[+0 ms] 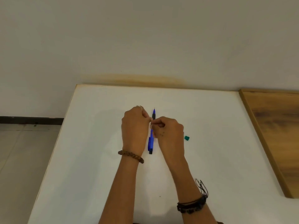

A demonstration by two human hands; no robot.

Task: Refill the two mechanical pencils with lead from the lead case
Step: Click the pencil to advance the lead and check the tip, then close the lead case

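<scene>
Left hand: fingers curled, thumb and fingertips meeting the right hand's at 12 o'clock; I cannot tell what it holds, anything there is hidden. Ring on one finger, bead bracelet at the wrist.
Right hand: fingers curled in a pinch against the left; what it pinches I cannot make out. Dark bands on the forearm.
Pencil: blue, flat on the table between my hands, partly under the fingers, tip toward 12 o'clock, black end toward 6.
Cap: small green piece, at 3 o'clock of the right hand, apart from it.
Table: white.
Board: wooden, beside the table at 3 o'clock.
</scene>
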